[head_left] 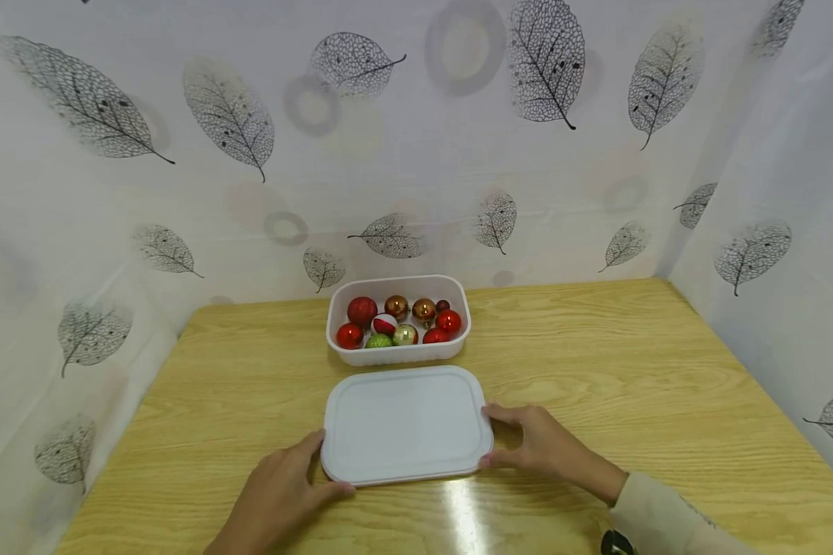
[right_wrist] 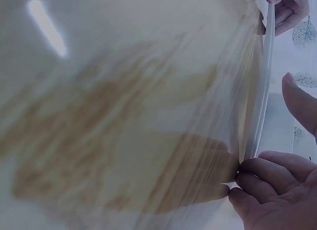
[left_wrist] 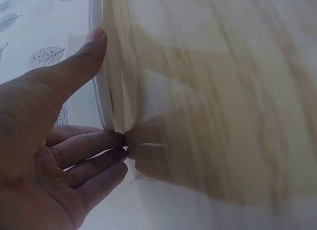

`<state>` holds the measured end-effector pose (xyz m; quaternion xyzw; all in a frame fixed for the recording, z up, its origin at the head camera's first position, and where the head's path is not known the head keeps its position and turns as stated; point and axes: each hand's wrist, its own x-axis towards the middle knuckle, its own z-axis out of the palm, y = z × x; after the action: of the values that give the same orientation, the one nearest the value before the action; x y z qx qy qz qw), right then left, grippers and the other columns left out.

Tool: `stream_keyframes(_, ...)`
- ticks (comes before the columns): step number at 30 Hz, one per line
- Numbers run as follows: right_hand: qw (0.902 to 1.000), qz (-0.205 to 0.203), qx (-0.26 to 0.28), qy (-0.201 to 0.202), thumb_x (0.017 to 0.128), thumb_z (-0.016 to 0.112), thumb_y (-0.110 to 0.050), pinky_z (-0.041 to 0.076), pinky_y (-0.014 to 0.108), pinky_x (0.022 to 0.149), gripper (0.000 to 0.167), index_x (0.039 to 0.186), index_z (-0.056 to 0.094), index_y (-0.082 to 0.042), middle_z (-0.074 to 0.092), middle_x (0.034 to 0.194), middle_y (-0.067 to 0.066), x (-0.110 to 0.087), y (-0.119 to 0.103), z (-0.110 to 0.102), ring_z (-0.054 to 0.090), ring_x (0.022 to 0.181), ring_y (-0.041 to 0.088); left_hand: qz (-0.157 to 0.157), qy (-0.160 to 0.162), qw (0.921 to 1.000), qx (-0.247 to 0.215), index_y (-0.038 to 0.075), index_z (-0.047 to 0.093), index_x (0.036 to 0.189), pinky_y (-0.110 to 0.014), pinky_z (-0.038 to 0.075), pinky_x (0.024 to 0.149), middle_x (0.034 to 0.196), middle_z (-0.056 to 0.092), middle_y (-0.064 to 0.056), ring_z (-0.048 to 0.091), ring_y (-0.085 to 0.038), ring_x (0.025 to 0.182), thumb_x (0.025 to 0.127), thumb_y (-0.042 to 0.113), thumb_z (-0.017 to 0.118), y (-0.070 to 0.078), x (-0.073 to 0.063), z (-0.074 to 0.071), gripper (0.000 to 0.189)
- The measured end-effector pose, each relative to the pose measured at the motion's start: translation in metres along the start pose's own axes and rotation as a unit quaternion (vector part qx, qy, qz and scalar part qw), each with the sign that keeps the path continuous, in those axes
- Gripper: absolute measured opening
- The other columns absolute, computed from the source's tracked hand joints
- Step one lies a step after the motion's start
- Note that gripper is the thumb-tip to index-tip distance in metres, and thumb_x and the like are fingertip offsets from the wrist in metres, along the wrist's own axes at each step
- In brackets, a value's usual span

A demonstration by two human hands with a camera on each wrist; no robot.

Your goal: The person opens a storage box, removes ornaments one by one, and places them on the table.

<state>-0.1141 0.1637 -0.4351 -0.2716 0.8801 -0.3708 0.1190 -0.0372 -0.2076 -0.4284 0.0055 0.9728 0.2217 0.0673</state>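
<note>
A flat white lid (head_left: 406,424) with rounded corners lies in front of me, close over the table. My left hand (head_left: 278,489) holds its near left corner, fingertips at the left side and thumb along the near edge. At the opposite end, my right hand (head_left: 544,443) spans the near right corner, fingers at the right side and thumb by the corner. Both wrist views show the lid edge-on: the left hand's fingertips (left_wrist: 116,139) and the right hand's fingertips (right_wrist: 242,178) reach down to the glossy surface, where they are mirrored.
Behind the lid stands a white box (head_left: 406,354) with several shiny balls (head_left: 423,310) in red, copper, green and gold. The wooden table (head_left: 597,354) meets a leaf-patterned cloth (head_left: 416,154) at the back and sides. A dark watch (head_left: 616,542) shows at my right sleeve.
</note>
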Motion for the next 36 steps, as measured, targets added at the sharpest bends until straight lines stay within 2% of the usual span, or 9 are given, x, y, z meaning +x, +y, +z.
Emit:
stream_keyframes(9,0.9999,0.002,-0.007,-0.01,0.09,0.08,-0.028,0.043,0.052,0.108,0.061,0.133,0.059,0.01,0.054,0.139,0.026,0.001,-0.002,0.001,0.053,0.13,0.041,0.034,0.013,0.9989,0.028,-0.007,0.06,0.133,-0.052,0.055,0.096,0.129,0.065,-0.023,0.066,-0.037,0.115,0.072,0.059,0.084,0.002,-0.001,-0.001,0.093)
stream_keyframes(16,0.999,-0.026,-0.036,-0.004,0.091,0.078,-0.028,0.048,0.054,0.104,0.055,0.128,0.063,0.01,0.061,0.131,0.028,0.002,-0.007,-0.006,0.058,0.124,0.043,0.035,0.006,0.9986,0.04,-0.005,0.06,0.132,-0.051,0.056,0.095,0.127,0.067,-0.02,0.066,-0.034,0.113,0.072,0.057,0.085,0.005,-0.002,-0.002,0.09)
stream_keyframes(19,0.9989,-0.035,-0.029,0.004,0.092,0.077,-0.026,0.053,0.053,0.099,0.051,0.127,0.065,0.009,0.065,0.127,0.025,0.005,-0.007,-0.01,0.062,0.12,0.042,0.04,0.022,0.9982,0.038,-0.004,0.06,0.134,-0.051,0.057,0.094,0.126,0.068,-0.019,0.067,-0.034,0.111,0.078,0.057,0.081,0.007,-0.003,-0.006,0.086)
stream_keyframes(21,0.999,-0.037,-0.021,0.009,0.094,0.076,-0.025,0.055,0.052,0.097,0.048,0.127,0.065,0.008,0.066,0.127,0.022,0.008,-0.008,-0.014,0.063,0.118,0.04,0.043,0.035,0.9981,0.028,0.001,0.06,0.136,-0.051,0.056,0.095,0.124,0.069,-0.015,0.068,-0.033,0.11,0.085,0.055,0.076,0.008,-0.002,-0.011,0.076)
stream_keyframes(24,0.9992,-0.037,-0.004,0.016,0.095,0.074,-0.022,0.057,0.05,0.095,0.044,0.128,0.065,0.006,0.066,0.128,0.02,0.013,-0.009,-0.02,0.063,0.117,0.038,0.049,0.062,0.9968,0.012,0.002,0.061,0.137,-0.053,0.056,0.095,0.122,0.07,-0.015,0.068,-0.035,0.109,0.096,0.05,0.066,0.009,0.002,-0.02,0.064)
stream_keyframes(26,0.9991,-0.037,0.0,0.022,0.096,0.073,-0.022,0.058,0.048,0.095,0.044,0.128,0.064,0.006,0.066,0.129,0.02,0.017,-0.011,-0.025,0.064,0.116,0.038,0.047,0.066,0.9967,-0.009,0.0,0.06,0.138,-0.054,0.055,0.097,0.125,0.069,-0.017,0.067,-0.036,0.112,0.1,0.051,0.06,0.009,0.006,-0.027,0.064)
stream_keyframes(29,0.9986,-0.039,0.014,0.032,0.096,0.073,-0.021,0.059,0.047,0.093,0.044,0.128,0.064,0.007,0.066,0.128,0.022,0.026,-0.014,-0.032,0.066,0.113,0.038,0.04,0.075,0.9953,-0.047,-0.005,0.057,0.138,-0.055,0.057,0.094,0.123,0.068,-0.022,0.068,-0.038,0.109,0.102,0.051,0.056,0.009,0.015,-0.037,0.066)
stream_keyframes(32,0.998,-0.039,0.029,0.039,0.095,0.074,-0.021,0.06,0.047,0.091,0.043,0.127,0.064,0.006,0.066,0.125,0.024,0.036,-0.019,-0.04,0.067,0.109,0.037,0.041,0.083,0.9919,-0.087,-0.005,0.056,0.138,-0.051,0.06,0.089,0.119,0.07,-0.021,0.071,-0.035,0.103,0.104,0.045,0.056,0.007,0.027,-0.043,0.061)
stream_keyframes(36,0.997,-0.037,0.04,0.056,0.096,0.072,-0.019,0.061,0.043,0.088,0.038,0.125,0.066,0.004,0.069,0.119,0.021,0.051,-0.024,-0.05,0.07,0.103,0.031,0.046,0.099,0.9856,-0.13,-0.004,0.055,0.139,-0.048,0.062,0.086,0.115,0.072,-0.019,0.072,-0.032,0.102,0.105,0.038,0.057,0.005,0.045,-0.047,0.055)
